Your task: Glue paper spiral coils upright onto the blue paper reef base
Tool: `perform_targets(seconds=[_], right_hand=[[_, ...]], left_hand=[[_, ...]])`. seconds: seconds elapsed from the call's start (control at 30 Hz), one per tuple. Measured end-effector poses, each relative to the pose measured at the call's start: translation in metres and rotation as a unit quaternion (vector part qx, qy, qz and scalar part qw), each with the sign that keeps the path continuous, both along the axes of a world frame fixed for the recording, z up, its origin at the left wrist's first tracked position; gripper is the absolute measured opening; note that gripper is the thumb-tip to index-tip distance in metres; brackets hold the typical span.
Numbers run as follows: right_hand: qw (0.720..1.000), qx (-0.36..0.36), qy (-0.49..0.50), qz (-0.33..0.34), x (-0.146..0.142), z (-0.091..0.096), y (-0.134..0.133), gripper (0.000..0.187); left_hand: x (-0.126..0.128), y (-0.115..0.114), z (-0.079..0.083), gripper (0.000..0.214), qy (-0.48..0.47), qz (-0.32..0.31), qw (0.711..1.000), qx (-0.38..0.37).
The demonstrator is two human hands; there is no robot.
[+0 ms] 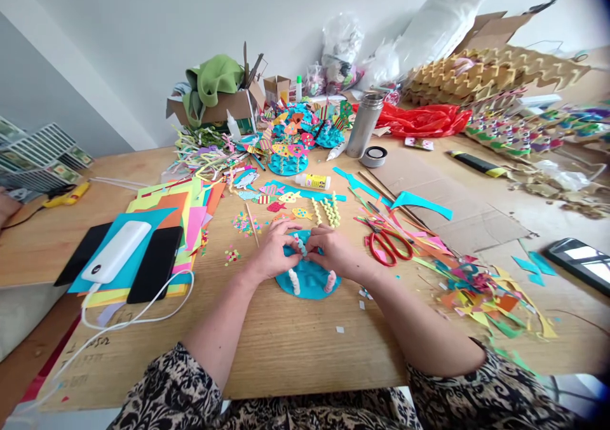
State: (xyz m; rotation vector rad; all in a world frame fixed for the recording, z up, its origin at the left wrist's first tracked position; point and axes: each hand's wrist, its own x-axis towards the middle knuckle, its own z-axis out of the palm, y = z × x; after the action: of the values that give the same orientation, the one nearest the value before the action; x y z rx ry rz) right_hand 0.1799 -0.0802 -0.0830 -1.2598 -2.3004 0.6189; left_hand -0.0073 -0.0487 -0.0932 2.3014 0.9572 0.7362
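A round blue disc [312,285] lies on the table in front of me. Over its far part, a pale blue and pink twisted strip [300,244] is pinched between my left hand [274,251] and my right hand [333,249]. Both hands are closed at the fingertips, and the strip's lower end is partly hidden by them. A white twisted piece [295,282] stands at the disc's near left, and a pink one [330,281] at its near right. Beyond my hands lie yellow twisted strips [326,211] and paper fish [288,197].
Red-handled scissors [389,247] lie right of my hands among paper scraps [481,287]. A glue bottle [313,181] and steel flask [365,125] are farther back. Left are coloured sheets [166,192], a white power bank [115,251] and a phone [155,265]. Someone's arm [38,360] is at far left.
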Motion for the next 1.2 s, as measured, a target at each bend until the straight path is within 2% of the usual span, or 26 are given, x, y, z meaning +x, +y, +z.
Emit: perform_targets(seconds=[0.1, 0.27, 0.33, 0.4, 0.47, 0.57, 0.73, 0.9, 1.1, 1.2], right_hand=[[1.0, -0.029, 0.012, -0.003, 0.002, 0.002, 0.0, 0.002], [0.991, -0.109, 0.082, -0.002, 0.017, 0.012, 0.004, 0.018], [0.984, -0.118, 0.123, -0.045, 0.025, 0.014, 0.007, 0.021], [0.977, -0.091, 0.139, -0.13, 0.031, 0.012, 0.011, 0.022], [0.967, -0.031, 0.12, -0.223, 0.036, 0.005, 0.016, 0.021], [0.954, 0.066, 0.047, -0.289, 0.037, -0.009, 0.022, 0.019], [0.951, 0.13, -0.049, -0.275, 0.025, -0.021, 0.027, 0.023], [0.945, 0.137, -0.129, -0.267, 0.017, -0.019, 0.031, 0.024], [0.942, 0.131, -0.134, -0.279, 0.016, -0.018, 0.03, 0.021], [0.938, 0.15, -0.074, -0.303, 0.017, -0.013, 0.027, 0.024]], left_hand=[[-0.001, 0.0, 0.001, 0.011, -0.006, 0.002, 1.0, -0.002], [-0.001, -0.001, 0.002, 0.022, -0.013, 0.012, 1.0, -0.015], [0.0, -0.001, 0.002, 0.024, -0.016, 0.023, 0.999, -0.02], [0.0, 0.0, 0.001, 0.025, -0.023, 0.045, 0.998, -0.025], [0.0, 0.001, 0.0, 0.025, -0.034, 0.07, 0.997, -0.028], [0.001, 0.002, -0.002, 0.026, -0.056, 0.097, 0.993, -0.024], [0.001, 0.004, -0.006, 0.027, -0.073, 0.118, 0.99, -0.013], [0.001, 0.005, -0.008, 0.026, -0.078, 0.123, 0.989, -0.005], [0.002, 0.004, -0.007, 0.024, -0.083, 0.131, 0.988, -0.006], [0.001, 0.005, -0.004, 0.021, -0.11, 0.14, 0.984, 0.002]])
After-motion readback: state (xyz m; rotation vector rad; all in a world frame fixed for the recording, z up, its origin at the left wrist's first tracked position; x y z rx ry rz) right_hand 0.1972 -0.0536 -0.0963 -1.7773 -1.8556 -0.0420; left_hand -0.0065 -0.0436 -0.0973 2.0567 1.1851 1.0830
